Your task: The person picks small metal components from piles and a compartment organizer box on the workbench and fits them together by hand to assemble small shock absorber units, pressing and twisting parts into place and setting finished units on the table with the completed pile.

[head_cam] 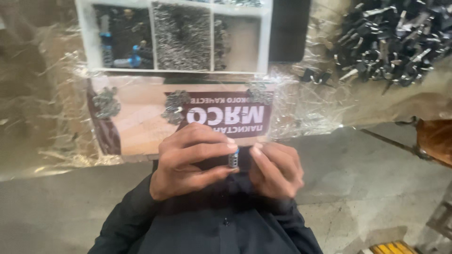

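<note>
My left hand point(190, 157) pinches a small metal cylinder with a blue end point(233, 157) between thumb and fingertips, close in front of my dark jacket. My right hand point(275, 167) is curled beside it, its thumb and fingers touching the same small part. Both hands hover at the near edge of a low work surface covered in clear plastic film point(52, 117). Just beyond them lies a cardboard sheet with a dark red printed label point(141, 122), with three small heaps of tiny metal parts point(106, 102) on it.
A white divided tray point(266, 37) at the back holds small springs or pins, and blue-ended cylinders in its left compartment. A big pile of dark metal parts point(395, 42) lies at the top right. Grey concrete floor point(367, 178) lies below, a brown object point(435, 141) at the right edge.
</note>
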